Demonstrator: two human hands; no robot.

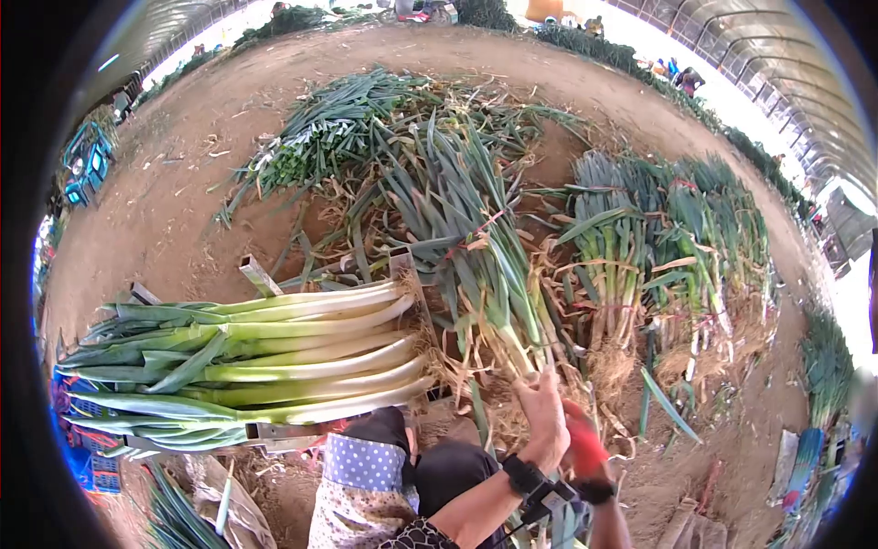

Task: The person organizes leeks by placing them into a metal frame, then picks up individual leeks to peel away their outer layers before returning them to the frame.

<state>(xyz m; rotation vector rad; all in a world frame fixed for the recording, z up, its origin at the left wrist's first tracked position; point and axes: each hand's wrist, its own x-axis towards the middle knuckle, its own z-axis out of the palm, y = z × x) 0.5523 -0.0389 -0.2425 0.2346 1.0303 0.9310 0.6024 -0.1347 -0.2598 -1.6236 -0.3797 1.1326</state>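
Seen from the head camera inside a long plastic-covered greenhouse tunnel, a person works over a bare, packed-earth floor strewn with dry leaf trimmings; no brand, label or legible writing shows anywhere in the frame. The left hand, bare and with a dark band at the wrist, is closed around the pale lower stalks of a leek bundle, whose green tops fan away toward 12 o'clock. The right hand, in a red glove, sits just beside the left at 3 o'clock, low against the same stalks near the roots; whether its fingers are closed cannot be told. At 9 o'clock from the hands, a stack of cleaned leeks lies sideways in a metal frame, white shafts pointing toward the hands. At 2 o'clock, tied bundles of uncleaned leeks lie in a row, roots toward the camera, and a loose heap of green leaves lies at 11 o'clock. A blue crate stands at the far left edge.
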